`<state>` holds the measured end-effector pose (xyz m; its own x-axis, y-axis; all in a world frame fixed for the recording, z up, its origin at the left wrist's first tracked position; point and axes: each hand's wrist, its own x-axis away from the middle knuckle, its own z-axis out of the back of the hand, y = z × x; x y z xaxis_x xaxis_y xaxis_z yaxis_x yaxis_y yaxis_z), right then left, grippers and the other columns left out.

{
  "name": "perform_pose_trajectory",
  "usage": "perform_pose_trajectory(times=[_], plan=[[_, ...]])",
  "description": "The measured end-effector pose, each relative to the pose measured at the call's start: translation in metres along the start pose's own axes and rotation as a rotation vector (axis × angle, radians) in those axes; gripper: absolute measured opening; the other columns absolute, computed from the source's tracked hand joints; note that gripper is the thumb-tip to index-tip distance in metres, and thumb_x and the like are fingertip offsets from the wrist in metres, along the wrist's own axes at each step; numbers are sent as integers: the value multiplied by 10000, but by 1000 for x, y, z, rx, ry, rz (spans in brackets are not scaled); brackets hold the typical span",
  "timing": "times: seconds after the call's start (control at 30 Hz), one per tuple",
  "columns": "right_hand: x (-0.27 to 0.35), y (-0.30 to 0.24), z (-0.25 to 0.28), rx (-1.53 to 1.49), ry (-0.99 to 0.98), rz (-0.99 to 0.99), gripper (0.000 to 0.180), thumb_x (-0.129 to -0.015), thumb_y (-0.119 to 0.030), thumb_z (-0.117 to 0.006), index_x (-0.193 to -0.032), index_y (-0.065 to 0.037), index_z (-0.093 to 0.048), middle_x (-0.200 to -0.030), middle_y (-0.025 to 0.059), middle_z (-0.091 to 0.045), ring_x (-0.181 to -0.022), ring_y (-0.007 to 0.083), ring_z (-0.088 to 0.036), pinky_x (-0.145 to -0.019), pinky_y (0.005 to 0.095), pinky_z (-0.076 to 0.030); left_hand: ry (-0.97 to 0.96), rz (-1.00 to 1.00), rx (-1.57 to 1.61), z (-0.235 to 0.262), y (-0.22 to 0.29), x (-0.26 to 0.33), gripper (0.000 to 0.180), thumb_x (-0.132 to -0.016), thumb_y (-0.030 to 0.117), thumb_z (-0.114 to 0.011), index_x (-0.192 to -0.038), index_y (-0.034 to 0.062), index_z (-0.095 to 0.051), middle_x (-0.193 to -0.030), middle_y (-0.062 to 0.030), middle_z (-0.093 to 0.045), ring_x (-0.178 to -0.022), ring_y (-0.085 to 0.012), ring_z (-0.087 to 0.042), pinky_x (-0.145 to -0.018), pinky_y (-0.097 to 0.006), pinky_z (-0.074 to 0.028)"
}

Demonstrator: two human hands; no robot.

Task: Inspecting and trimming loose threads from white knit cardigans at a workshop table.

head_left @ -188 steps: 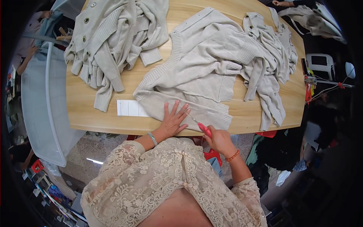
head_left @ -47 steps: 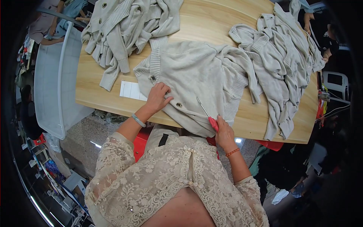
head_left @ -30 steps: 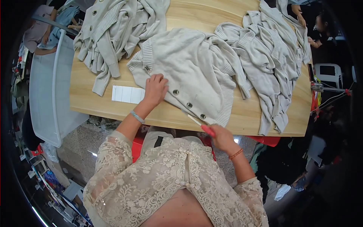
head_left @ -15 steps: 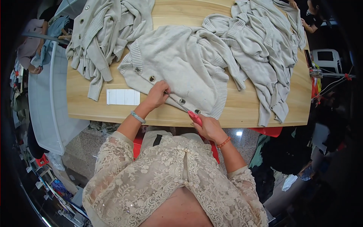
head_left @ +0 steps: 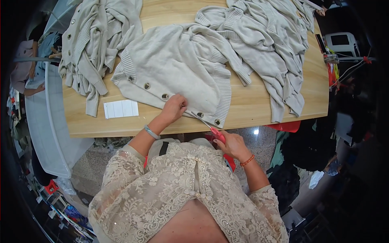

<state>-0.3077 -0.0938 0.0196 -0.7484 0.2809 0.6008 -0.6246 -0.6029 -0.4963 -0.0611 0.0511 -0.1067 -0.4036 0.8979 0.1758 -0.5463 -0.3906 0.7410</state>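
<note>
A cream knitted cardigan point(head_left: 174, 60) lies spread on the table in front of me, its button band with dark buttons running along the near edge. My left hand point(head_left: 174, 109) pinches that band between two buttons, fingers closed on the cloth. To the right, my right hand point(head_left: 235, 145) is wrapped round the red handle of a slim metal-tipped tool point(head_left: 217, 133). The tool's thin tip points up and left, reaching the band close to a button and my left fingertips. Whether it has one blade or two, I cannot make out.
More cream cardigans lie heaped, one pile at the left point(head_left: 101, 44) and another pile at the right point(head_left: 267, 52). A white ruled card point(head_left: 121, 109) rests on the wooden table point(head_left: 162, 128). Beside the table's left end stands a translucent plastic bin point(head_left: 56, 129); people are at both sides.
The view has shifted, so the table and cardigans sit further left. My left hand has slid rightward along the button band past a button. The tool has drawn back slightly toward me.
</note>
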Motion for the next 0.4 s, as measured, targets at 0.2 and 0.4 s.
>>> perform_pose_trajectory(times=[0.2,0.4], plan=[[-2,2,-15,-81,10,50,318,-885,-337,-609,-1063,-77,-568,-839,206,-649,-824,394,-633,-726,487,-492,-84,-5,147,1,0,1,297,-707,57,-720,-975,68,-592,-890,-124,-587,-893,-340,-545,-759,-398,-446],[30,27,-17,-105,69,-88,329,-876,-319,-631,-1127,-116,-567,-928,180,-645,-885,373,-626,-751,474,-497,31,-354,-17,-7,52,3,455,-704,114,-746,-1133,114,-594,-1019,-121,-592,-1003,-314,-541,-865,-416,-435]])
